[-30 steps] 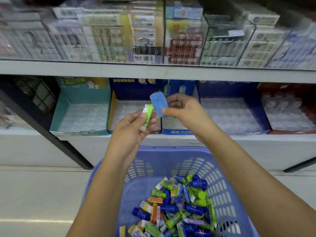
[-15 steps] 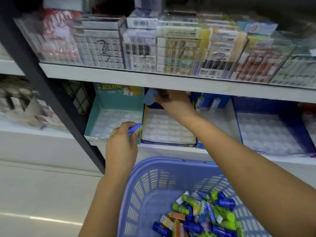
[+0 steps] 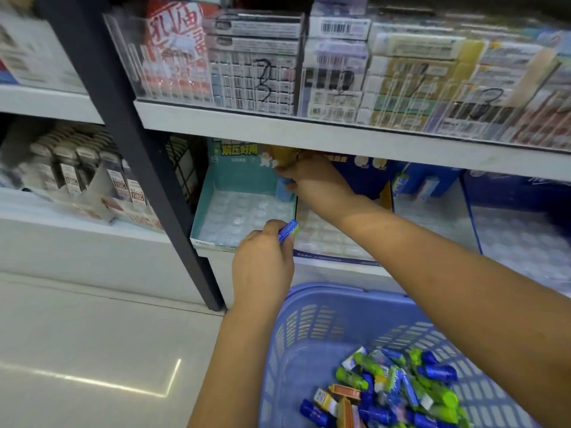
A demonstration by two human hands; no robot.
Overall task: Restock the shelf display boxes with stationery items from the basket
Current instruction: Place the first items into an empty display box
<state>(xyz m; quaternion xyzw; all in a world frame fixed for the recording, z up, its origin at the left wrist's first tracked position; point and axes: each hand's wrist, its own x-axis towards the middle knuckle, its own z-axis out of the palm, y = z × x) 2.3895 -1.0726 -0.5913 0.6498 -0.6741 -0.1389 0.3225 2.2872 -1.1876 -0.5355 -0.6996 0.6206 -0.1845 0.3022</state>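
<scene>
Furthest left sits the teal display box [image 3: 202, 211], its clear socket tray showing bare sockets. At its front right corner I have my left hand [image 3: 262, 267], fingers curled, pinching a blue-and-green stick [image 3: 289, 230]; the stick's long axis tilts up and to the right, over the seam with the navy display box [image 3: 327, 242]. My right hand [image 3: 312, 180] is deep under the shelf board [image 3: 340, 137], pinching a pale blue piece [image 3: 284, 189] upright at the teal box's back right corner; I cannot tell whether it sits in a socket. The basket [image 3: 309, 307] lies below and to the right, with the stationery heap [image 3: 401, 387] inside it. I judge the left hand nearer the front sockets; its stick needs turning upright, then moving forward and left.
</scene>
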